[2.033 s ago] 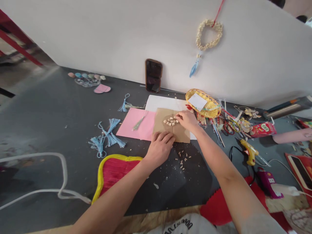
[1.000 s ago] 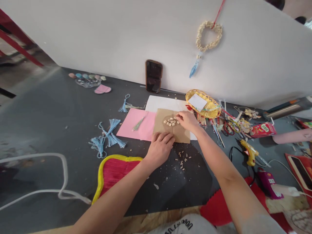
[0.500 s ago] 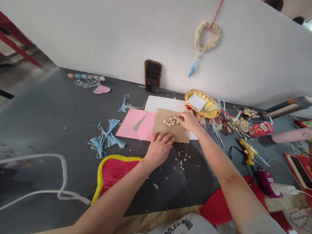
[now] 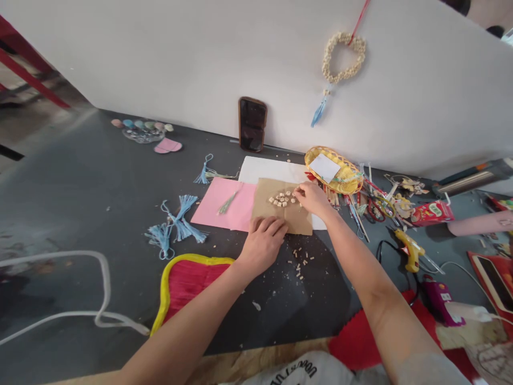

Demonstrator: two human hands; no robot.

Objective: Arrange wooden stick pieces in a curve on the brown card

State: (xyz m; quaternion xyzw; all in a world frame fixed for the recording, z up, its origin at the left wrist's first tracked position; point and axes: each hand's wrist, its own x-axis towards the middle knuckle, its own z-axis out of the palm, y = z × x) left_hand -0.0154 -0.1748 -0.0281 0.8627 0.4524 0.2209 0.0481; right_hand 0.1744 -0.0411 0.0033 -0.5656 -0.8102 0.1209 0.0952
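Note:
A brown sheet of paper [image 4: 262, 206] lies on the table, with a small cluster of cream bead-like pieces [image 4: 280, 200] on it. My left hand [image 4: 265, 238] rests palm down at its lower left edge, fingers stretched over the paper. At the right end of the cluster, my right hand [image 4: 315, 198] has thumb and finger pinched on a small cream bead, partly hidden by the fingertips. More tiny pale pieces [image 4: 298, 267] are scattered on the table below the paper. A pink sheet [image 4: 210, 206] with a pale green tassel [image 4: 228, 203] adjoins on the left.
Blue tassels [image 4: 186, 219] and a yellow-edged red heart-shaped piece [image 4: 192, 289] lie left. A phone [image 4: 252, 125] leans on the wall, and a beaded heart [image 4: 326, 59] hangs there. Right are a yellow basket [image 4: 350, 184], scissors [image 4: 374, 209] and a glue gun [image 4: 409, 250].
My right hand has shifted very slightly right, away from the cluster of pieces. My left hand stays in place on the brown paper.

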